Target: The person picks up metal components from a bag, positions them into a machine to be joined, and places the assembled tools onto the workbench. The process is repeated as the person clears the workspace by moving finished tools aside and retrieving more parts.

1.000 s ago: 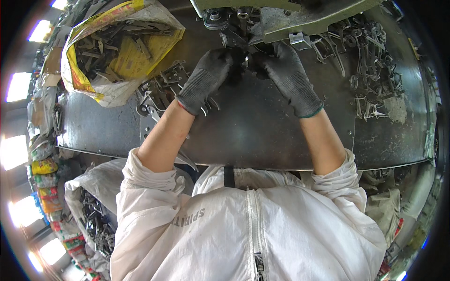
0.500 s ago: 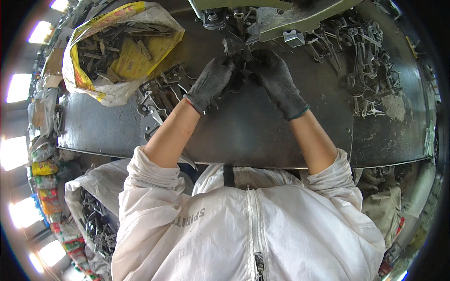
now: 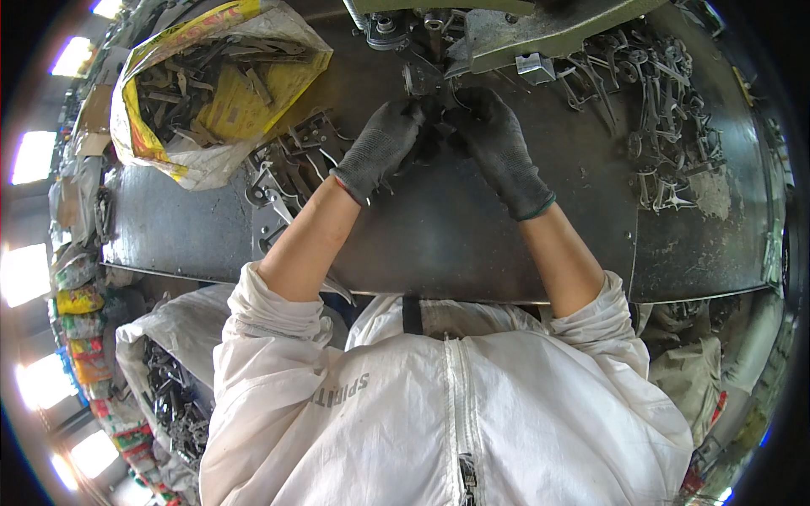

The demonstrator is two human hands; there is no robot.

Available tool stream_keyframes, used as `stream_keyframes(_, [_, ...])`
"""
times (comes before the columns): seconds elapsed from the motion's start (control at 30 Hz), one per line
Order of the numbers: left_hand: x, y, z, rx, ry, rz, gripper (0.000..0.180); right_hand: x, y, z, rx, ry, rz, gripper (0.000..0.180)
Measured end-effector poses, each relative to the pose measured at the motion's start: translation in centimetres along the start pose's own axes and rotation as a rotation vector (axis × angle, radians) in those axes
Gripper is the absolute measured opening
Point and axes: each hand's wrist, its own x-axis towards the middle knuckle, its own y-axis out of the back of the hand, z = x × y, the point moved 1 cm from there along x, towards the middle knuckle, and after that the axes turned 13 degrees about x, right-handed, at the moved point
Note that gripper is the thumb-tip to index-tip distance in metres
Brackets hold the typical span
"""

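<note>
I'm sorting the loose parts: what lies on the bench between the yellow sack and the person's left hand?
In the head view, a small heap of metal parts lies on the dark bench between the yellow sack and the gloved left hand.

Left hand (image 3: pixel 381 145) and right hand (image 3: pixel 498 143), gloved, meet on small metal part (image 3: pixel 432 135) — dark steel table (image 3: pixel 472 244), below green machine (image 3: pixel 540 25).

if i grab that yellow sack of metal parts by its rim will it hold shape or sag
The yellow sack would probably sag: its rim looks thin and crumpled. Packed with metal pieces, it is likely heavy for its size. Pushed across the dark metal table, it would likely drag rather than roll.
</note>
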Motion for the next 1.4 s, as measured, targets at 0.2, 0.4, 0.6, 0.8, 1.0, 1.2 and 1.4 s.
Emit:
stream_keyframes(0.2, [-0.2,0.2,-0.2,-0.096,0.11,-0.052,0.053,0.1,-0.2,0.3,-0.023,0.039,0.011,0.032])
stream_keyframes(0.4, [0.3,0.0,-0.3,-0.027,0.073,-0.031,0.054,0.7,0.7,1.1,-0.129,0.052,0.019,0.035])
stream_keyframes(0.6, [1.0,0.0,-2.6,0.006,0.005,-0.024,0.05,0.9,0.5,1.4,-0.127,0.044,0.013,0.041])
stream_keyframes(0.8, [1.8,-0.4,-4.7,0.175,-0.168,0.062,0.05,0.8,0.4,1.3,-0.182,0.085,0.015,0.042])
stream_keyframes(1.0, [0.8,0.1,-2.6,0.167,-0.023,0.036,0.054,0.3,-0.1,0.7,-0.121,0.029,0.01,0.042])
stream_keyframes(1.2, [0.4,-0.2,-1.7,0.224,-0.08,0.093,0.056,0.8,0.5,1.9,-0.139,0.077,0.041,0.043])
stream_keyframes(1.4, [0.6,-0.4,-2.5,0.239,-0.087,0.078,0.058,0.4,-0.1,1.5,-0.121,0.064,0.046,0.041])
